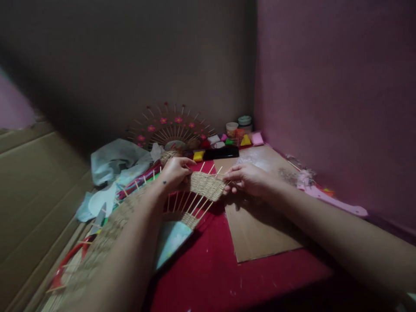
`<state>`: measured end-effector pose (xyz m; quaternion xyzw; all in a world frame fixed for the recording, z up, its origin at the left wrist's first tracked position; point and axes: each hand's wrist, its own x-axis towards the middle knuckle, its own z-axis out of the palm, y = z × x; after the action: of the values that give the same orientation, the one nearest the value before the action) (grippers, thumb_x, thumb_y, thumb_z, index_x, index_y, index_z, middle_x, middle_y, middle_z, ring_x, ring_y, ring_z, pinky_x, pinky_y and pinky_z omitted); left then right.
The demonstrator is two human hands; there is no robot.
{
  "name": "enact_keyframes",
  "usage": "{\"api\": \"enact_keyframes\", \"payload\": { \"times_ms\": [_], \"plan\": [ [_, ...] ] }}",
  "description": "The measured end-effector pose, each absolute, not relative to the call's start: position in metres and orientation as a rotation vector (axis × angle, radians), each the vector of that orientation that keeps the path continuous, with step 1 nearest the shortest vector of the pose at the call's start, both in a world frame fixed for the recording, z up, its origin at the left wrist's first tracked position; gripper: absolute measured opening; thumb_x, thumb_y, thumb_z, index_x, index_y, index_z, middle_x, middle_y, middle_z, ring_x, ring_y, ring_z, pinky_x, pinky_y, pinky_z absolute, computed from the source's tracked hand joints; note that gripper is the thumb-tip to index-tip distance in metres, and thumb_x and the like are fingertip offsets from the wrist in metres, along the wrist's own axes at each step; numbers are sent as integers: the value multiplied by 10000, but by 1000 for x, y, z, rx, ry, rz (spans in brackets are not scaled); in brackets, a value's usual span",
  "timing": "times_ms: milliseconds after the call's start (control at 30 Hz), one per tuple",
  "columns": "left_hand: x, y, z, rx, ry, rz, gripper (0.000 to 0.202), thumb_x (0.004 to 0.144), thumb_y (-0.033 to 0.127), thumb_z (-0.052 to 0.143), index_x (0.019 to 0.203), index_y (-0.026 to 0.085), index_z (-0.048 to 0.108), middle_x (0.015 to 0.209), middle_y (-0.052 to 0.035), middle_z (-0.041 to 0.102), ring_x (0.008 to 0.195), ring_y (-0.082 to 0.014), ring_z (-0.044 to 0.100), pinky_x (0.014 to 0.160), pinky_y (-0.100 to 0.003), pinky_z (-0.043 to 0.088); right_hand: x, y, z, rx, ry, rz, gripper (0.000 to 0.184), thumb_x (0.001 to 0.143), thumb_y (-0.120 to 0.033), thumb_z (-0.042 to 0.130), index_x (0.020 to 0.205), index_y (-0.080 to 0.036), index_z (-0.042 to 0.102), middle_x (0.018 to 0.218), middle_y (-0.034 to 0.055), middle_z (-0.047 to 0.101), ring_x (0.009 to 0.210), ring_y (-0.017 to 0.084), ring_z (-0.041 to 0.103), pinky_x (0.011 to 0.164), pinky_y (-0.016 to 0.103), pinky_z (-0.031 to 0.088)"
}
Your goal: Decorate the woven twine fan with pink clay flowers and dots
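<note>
A half-round woven fan (206, 186), made of straw-coloured twine on thin wooden sticks, curves from the lower left to the middle of the view. My left hand (176, 174) grips the top edge of its woven band, with fingers closed near the stick tips. At the band's right end, my right hand (248, 178) is closed in a pinch on a thin strand of twine (218, 174). Bare sticks run from the band down to a narrower woven strip and a light blue patterned panel (172, 240). My left forearm hides much of the fan's left half.
A brown board (260, 229) lies on the red table (201, 268). Behind stand a flower-decorated fan (178, 120), a black phone-like object (222, 152), coloured packets (245, 140) and a cup (232, 128). Red-handled scissors (66, 262) are at left; a pink strip (338, 203) is at right.
</note>
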<state>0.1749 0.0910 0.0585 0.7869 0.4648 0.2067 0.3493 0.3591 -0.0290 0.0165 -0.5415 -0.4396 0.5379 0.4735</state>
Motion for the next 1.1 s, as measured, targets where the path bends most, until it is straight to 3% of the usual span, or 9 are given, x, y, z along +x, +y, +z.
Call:
{"api": "enact_keyframes", "payload": {
  "times_ms": [133,300,500,667,833,1100],
  "plan": [
    [175,88,56,2155,1223,510,270,634,164,633,894,143,698,460,26,538,438,-108,499,443,-204,367,356,-27,15,-1268,-982,1328,150,732,-111,562,600,-174,529,548,57,620,479,105,567,418,191,447],
    [186,77,61,2262,1225,561,281,651,175,632,926,169,689,775,-43,663,631,-129,573,540,-209,417,357,-26,14,-1238,-939,1344,190,722,-79,556,558,-174,536,510,52,618,413,85,517,377,189,402],
    [213,61,62,2006,1053,268,519,743,174,598,1247,111,490,419,46,504,361,-97,444,380,-186,282,358,-25,14,-1260,-966,1331,183,729,-85,554,566,-168,547,523,58,616,460,103,547,400,199,401],
    [217,69,55,1886,1055,274,523,693,119,656,1196,98,514,444,79,477,294,-38,351,349,-175,215,363,-25,16,-1377,-1062,1270,135,714,-114,581,595,-175,565,494,31,584,438,118,536,360,211,334],
    [218,65,56,1832,1044,321,507,684,61,651,1173,102,524,480,83,478,285,-23,330,326,-179,188,383,-23,29,-1555,-1183,1021,148,652,-95,650,549,-172,577,402,-43,453,360,66,375,364,213,268],
    [220,47,69,1842,1016,379,454,684,40,647,1123,120,567,453,90,458,273,-22,330,311,-172,172,396,-21,31,-1652,-1349,855,59,643,-97,641,618,-141,669,493,-10,549,463,83,434,439,218,299]
  ]
}}
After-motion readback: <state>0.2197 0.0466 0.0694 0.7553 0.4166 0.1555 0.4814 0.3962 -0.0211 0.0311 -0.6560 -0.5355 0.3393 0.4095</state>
